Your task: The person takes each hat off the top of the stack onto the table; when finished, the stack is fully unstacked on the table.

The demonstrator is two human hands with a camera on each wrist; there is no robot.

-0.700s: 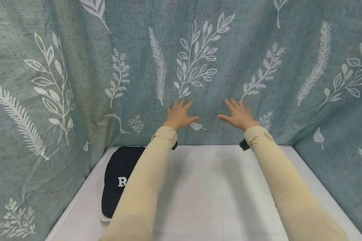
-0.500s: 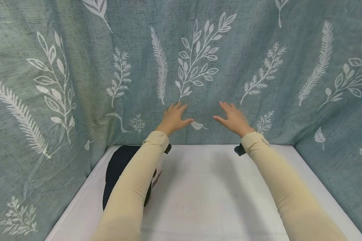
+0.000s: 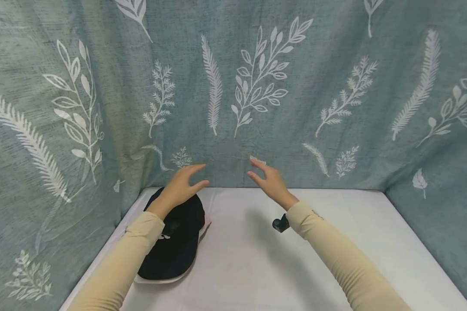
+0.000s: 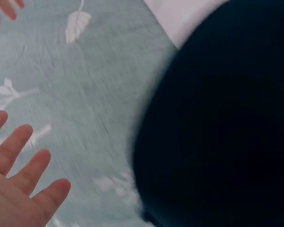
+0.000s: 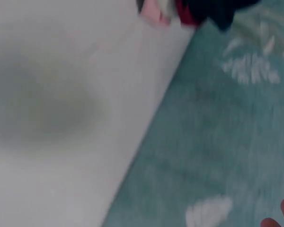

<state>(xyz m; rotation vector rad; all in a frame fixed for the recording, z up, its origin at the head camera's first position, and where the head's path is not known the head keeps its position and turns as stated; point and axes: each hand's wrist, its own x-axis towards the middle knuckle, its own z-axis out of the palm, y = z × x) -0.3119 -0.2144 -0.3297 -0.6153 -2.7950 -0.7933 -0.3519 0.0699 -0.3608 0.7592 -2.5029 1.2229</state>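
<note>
A dark baseball cap (image 3: pixel 173 255) with a white mark on its front lies at the left of the white table, its brim toward me. A pale brim edge shows beneath it, and the right wrist view has pink, white and dark red edges (image 5: pixel 156 12) there. My left hand (image 3: pixel 179 188) hovers over the cap's back part, fingers extended and thumb apart, holding nothing. In the left wrist view the cap looms large and blurred beside the left fingers (image 4: pixel 31 172). Right of it, my right hand (image 3: pixel 271 183) hangs above the table's far part, fingers extended and holding nothing.
A white cloth covers the table (image 3: pixel 241 268). Blue-green curtain (image 3: pixel 264 116) with white leaf prints stands along the back and both sides. A small black device (image 3: pixel 281 223) sits under the right wrist.
Both hands have come down and back from in front of the curtain. The left hand has moved left over the cap; the right hand has moved left too. The cap lies where it was.
</note>
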